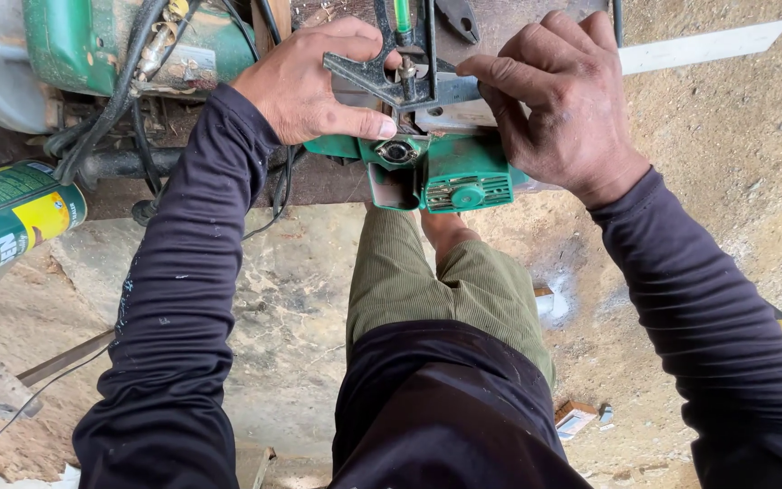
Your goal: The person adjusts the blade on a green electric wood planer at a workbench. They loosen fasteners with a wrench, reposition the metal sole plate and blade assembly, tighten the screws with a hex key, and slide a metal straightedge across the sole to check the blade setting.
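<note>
Far to the left of the left hand, an opened tin can [6, 213] with a green and yellow label lies on its side, mouth toward the camera. Above it and beside the left forearm sits a green motor housing [92, 41] with black cables [124, 100] looping down from it.

The left hand [309, 86] rests on top of the work with its fingers curled over the black metal head of a combination square [382, 72], thumb stretched along the lower edge just above a green power tool [436, 172]. It is grasping the square's head and pressing it down. The green power tool lies directly under both hands, at the edge of a dark wooden table [319, 181], its vented end cap and round knob facing the camera and jutting past the edge.

Between the two hands a green-handled tool [402, 18] stands upright, just behind the square's head. The square's steel blade [703, 47] runs off to the right, passing beneath the right hand and reaching well beyond it.

The right hand [558, 100] lies flat over the blade and the tool's upper body, fingers bent, fingertips meeting the square's head near the left hand's. It holds the blade down rather than closing around it.

Below the hands are the person's olive trousers [445, 281] and the dusty concrete floor [735, 145].
</note>
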